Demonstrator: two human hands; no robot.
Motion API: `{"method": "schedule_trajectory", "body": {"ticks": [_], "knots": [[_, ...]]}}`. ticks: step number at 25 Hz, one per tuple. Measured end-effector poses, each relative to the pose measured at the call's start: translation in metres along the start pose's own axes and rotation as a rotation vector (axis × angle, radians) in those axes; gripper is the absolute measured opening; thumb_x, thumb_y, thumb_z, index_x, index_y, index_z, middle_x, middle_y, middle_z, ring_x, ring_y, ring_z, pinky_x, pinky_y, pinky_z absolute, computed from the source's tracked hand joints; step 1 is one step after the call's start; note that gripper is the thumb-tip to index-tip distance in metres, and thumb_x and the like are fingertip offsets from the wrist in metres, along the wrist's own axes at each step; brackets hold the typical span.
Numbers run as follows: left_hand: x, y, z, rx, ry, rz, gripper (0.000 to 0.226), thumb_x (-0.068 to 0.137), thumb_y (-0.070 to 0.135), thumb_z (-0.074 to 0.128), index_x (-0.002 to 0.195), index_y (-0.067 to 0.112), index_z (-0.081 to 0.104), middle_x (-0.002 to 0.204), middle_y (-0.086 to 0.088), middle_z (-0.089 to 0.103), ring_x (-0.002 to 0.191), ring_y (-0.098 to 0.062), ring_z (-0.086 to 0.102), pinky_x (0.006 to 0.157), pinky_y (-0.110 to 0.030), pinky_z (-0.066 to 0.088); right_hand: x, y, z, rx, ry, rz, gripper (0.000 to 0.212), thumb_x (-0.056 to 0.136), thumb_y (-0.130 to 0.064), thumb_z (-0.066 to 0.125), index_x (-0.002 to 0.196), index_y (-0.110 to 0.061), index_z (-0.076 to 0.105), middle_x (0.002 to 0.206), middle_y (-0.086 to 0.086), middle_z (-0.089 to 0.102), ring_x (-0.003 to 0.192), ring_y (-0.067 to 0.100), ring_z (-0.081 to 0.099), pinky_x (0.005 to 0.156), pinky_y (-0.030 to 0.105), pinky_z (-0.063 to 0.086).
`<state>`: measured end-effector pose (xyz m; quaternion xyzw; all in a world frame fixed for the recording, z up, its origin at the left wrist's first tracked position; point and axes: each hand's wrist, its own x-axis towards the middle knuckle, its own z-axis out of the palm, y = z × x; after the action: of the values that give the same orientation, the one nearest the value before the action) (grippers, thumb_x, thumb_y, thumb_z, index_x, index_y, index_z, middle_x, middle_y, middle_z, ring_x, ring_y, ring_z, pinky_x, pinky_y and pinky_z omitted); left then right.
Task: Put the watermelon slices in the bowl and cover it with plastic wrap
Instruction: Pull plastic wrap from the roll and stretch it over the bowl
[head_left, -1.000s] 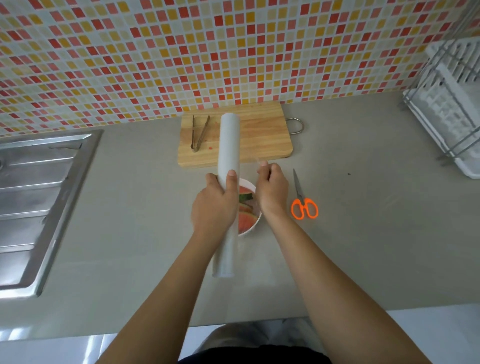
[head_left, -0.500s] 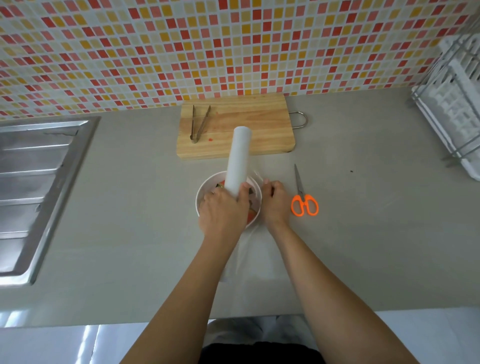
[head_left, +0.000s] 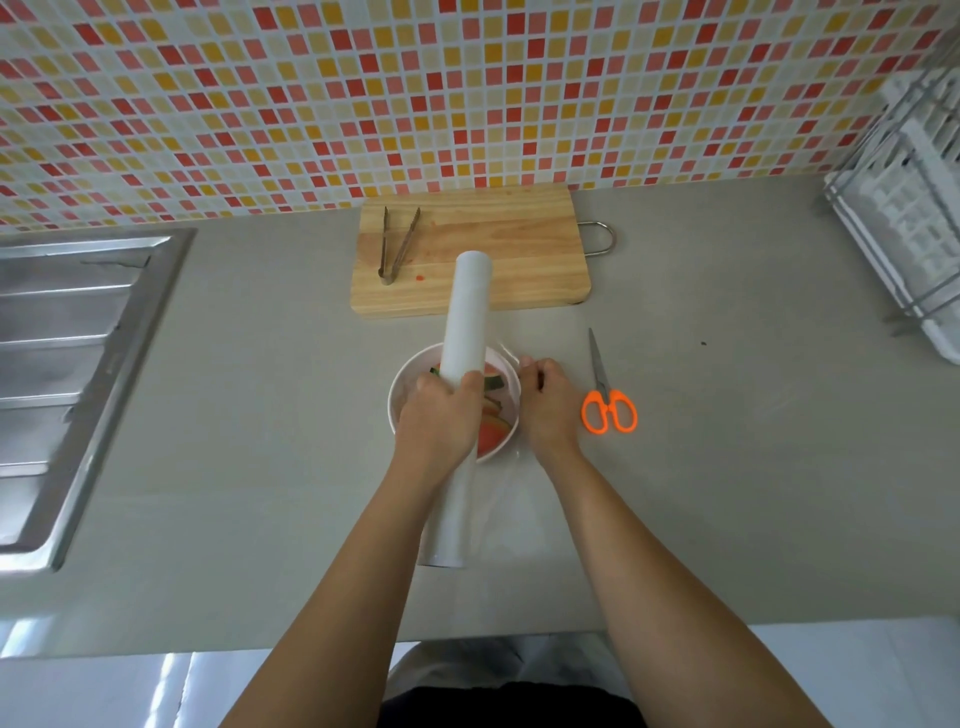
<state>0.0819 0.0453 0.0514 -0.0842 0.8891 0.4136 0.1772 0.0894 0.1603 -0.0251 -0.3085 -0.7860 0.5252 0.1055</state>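
Note:
A white bowl (head_left: 402, 387) stands on the grey counter and holds watermelon slices (head_left: 491, 434) with green rind. The long white roll of plastic wrap (head_left: 466, 322) lies lengthwise above the bowl, and my left hand (head_left: 441, 415) is wrapped around its middle. My right hand (head_left: 545, 402) sits at the bowl's right rim and pinches the clear film's loose edge. A thin sheet of film (head_left: 501, 493) stretches between the roll and that hand. My left hand hides much of the bowl.
A wooden cutting board (head_left: 498, 260) with metal tongs (head_left: 397, 244) lies behind the bowl, against the tiled wall. Orange-handled scissors (head_left: 605, 395) lie right of my right hand. A steel sink (head_left: 67, 364) is at the left, a white dish rack (head_left: 914, 218) at the right.
The roll has moved left over the bowl, uncovering the bowl's left rim. My right hand has come down to the bowl's right rim with the film edge, and film now spans between them.

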Motion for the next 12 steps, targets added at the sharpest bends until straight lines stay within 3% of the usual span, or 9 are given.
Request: {"method": "schedule_trajectory", "body": {"ticks": [3,5,8,10,12], "knots": [[-0.005,-0.002,-0.003,0.150,0.035,0.074,0.046,0.093,0.044,0.043,0.115,0.004,0.049,0.101,-0.007,0.054,0.083,-0.024,0.050,0.070,-0.031,0.037,0.003,0.001,0.001,-0.002,-0.003,-0.001,0.032,0.098,-0.030,0.040,0.077,-0.008,0.051,0.074,0.006,0.058,0.073,0.023,0.053,0.064,0.033,0.036],[-0.005,-0.004,-0.006,0.083,-0.014,0.097,0.046,0.094,0.044,0.042,0.119,0.006,0.050,0.103,-0.006,0.054,0.086,-0.023,0.051,0.072,-0.031,0.036,0.004,0.006,0.001,0.061,-0.002,0.014,0.036,0.098,-0.030,0.039,0.077,-0.005,0.053,0.076,0.009,0.061,0.076,0.026,0.056,0.069,0.036,0.041],[0.000,-0.006,-0.015,-0.100,-0.094,0.076,0.042,0.095,0.044,0.040,0.124,0.016,0.051,0.111,-0.005,0.057,0.096,-0.024,0.056,0.082,-0.037,0.045,0.015,0.008,-0.004,0.299,-0.020,0.224,0.046,0.100,-0.040,0.026,0.085,-0.011,0.059,0.086,0.011,0.066,0.087,0.028,0.061,0.083,0.038,0.047],[0.005,-0.009,-0.019,-0.199,-0.129,0.061,0.036,0.093,0.043,0.042,0.120,0.022,0.054,0.108,-0.003,0.062,0.095,-0.023,0.060,0.086,-0.044,0.050,0.032,0.000,-0.011,0.341,-0.113,0.309,0.050,0.099,-0.045,0.022,0.087,-0.017,0.061,0.088,0.007,0.067,0.090,0.027,0.064,0.090,0.043,0.049],[0.008,-0.010,-0.020,-0.289,-0.181,0.041,0.030,0.093,0.042,0.045,0.113,0.024,0.058,0.105,-0.006,0.067,0.093,-0.025,0.064,0.087,-0.048,0.051,0.049,-0.017,-0.015,0.282,-0.301,0.272,0.048,0.098,-0.047,0.026,0.084,-0.022,0.065,0.087,0.000,0.071,0.088,0.020,0.065,0.092,0.042,0.049]]}}
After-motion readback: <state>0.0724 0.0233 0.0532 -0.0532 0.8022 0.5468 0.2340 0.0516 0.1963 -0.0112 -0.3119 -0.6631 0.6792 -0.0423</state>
